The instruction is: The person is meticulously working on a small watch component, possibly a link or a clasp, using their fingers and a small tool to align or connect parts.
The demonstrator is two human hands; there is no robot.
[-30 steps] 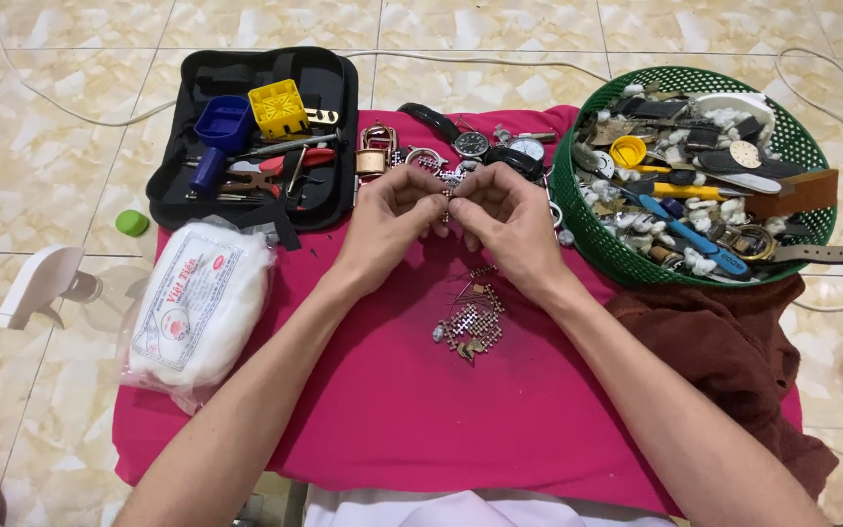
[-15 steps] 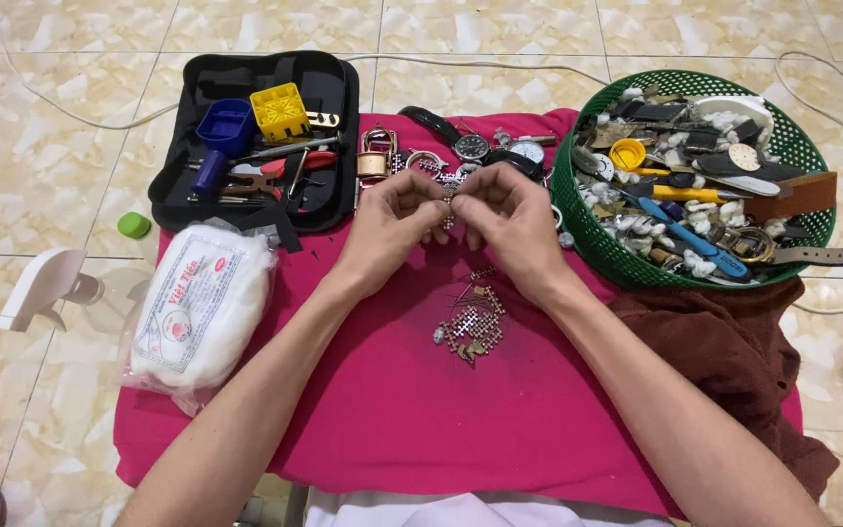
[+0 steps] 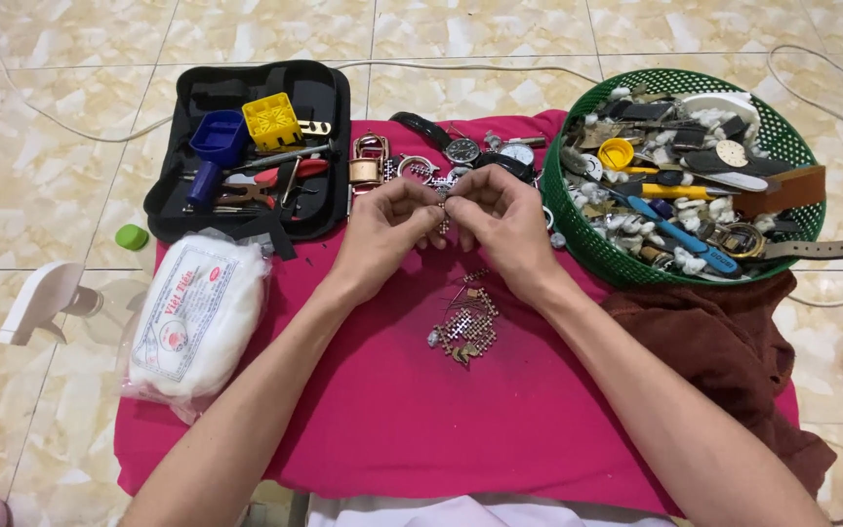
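My left hand [image 3: 382,232] and my right hand [image 3: 501,220] meet above a pink cloth [image 3: 392,410], fingertips pinched together on a small metal watch-band piece [image 3: 444,217] that hangs between them. On the cloth just below lies a loose pile of metal band links [image 3: 462,332]. Behind my hands several watches [image 3: 462,151] and metal rings lie along the cloth's far edge.
A black tool case [image 3: 246,146] with a yellow block, a blue tool and pliers lies at the back left. A green basket [image 3: 578,224] full of watch parts and straps stands at the right. A bag of white cotton [image 3: 192,317] lies left, a brown cloth [image 3: 724,342] right.
Both hands stay pinched on the small metal piece and have hardly shifted. The link pile has not moved.
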